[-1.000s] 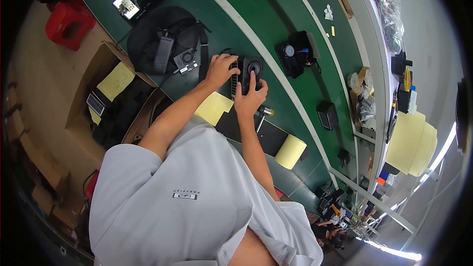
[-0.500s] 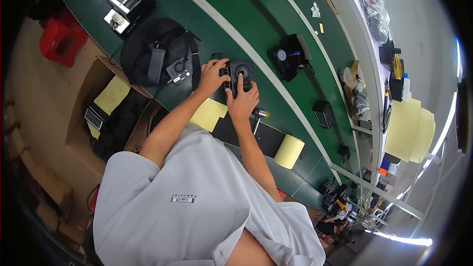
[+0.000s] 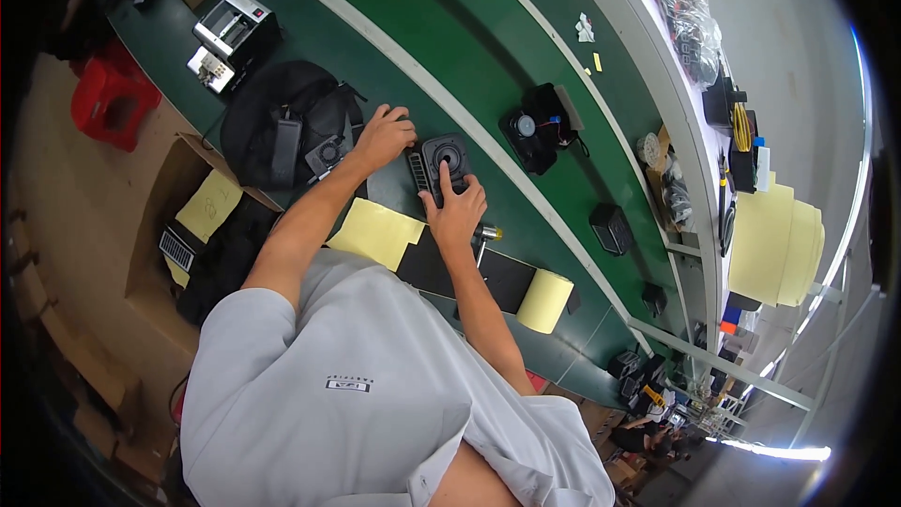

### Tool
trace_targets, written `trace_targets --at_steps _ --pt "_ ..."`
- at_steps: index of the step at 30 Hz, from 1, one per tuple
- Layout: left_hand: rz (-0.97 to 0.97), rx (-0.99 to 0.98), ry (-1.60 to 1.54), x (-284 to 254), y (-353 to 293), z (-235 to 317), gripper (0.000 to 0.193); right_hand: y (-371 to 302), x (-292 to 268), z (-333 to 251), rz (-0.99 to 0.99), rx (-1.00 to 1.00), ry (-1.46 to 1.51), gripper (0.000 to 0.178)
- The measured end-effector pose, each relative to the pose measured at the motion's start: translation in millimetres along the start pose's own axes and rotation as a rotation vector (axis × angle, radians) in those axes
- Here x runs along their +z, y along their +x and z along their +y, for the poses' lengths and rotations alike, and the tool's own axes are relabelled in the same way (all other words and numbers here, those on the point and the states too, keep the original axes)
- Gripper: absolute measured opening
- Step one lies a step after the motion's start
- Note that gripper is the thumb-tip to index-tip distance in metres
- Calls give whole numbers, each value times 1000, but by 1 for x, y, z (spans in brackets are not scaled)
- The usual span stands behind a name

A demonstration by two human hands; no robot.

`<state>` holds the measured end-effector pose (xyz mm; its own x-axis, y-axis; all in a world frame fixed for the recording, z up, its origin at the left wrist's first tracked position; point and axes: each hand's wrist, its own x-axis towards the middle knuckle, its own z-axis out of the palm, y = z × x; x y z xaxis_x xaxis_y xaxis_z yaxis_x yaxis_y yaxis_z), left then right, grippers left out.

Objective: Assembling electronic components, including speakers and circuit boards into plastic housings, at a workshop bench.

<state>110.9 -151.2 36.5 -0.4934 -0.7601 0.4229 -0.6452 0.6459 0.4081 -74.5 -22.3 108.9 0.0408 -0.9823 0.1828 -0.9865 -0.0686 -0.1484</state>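
Note:
A black box-shaped device [image 3: 454, 143] with a round, speaker-like centre lies on the green bench in front of me. My right hand [image 3: 457, 211] grips its near end, the index finger resting on the round centre and the thumb along the side. A black slotted grille [image 3: 419, 172] runs along the device's left side. Off to the left of the device, my left hand [image 3: 385, 139] is bent over the bench with fingers apart; nothing shows in it, though the area under the fingertips is hidden.
Left of my hands sits a black bag [image 3: 258, 122] with a camera-like device [image 3: 327, 156] on it. Yellow sheets [image 3: 380, 230], a yellow roll [image 3: 545, 300] and a screwdriver-like tool [image 3: 488, 232] are nearer me. Across the white rail [image 3: 413, 66] lies an opened black device [image 3: 535, 131].
My left hand has come off the device and moved left, where a small dark item showed earlier. My right hand stays on the device. The whole view has shifted slightly.

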Motion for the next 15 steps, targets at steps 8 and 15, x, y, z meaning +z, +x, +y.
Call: trace_targets --at_steps 8,15 --pt "-4 -39 -193 -4 1 3 4 1 -1 0 -33 16 -12 74" --pt "-31 39 -158 4 -2 2 11 -1 -2 4 -37 17 20 75"
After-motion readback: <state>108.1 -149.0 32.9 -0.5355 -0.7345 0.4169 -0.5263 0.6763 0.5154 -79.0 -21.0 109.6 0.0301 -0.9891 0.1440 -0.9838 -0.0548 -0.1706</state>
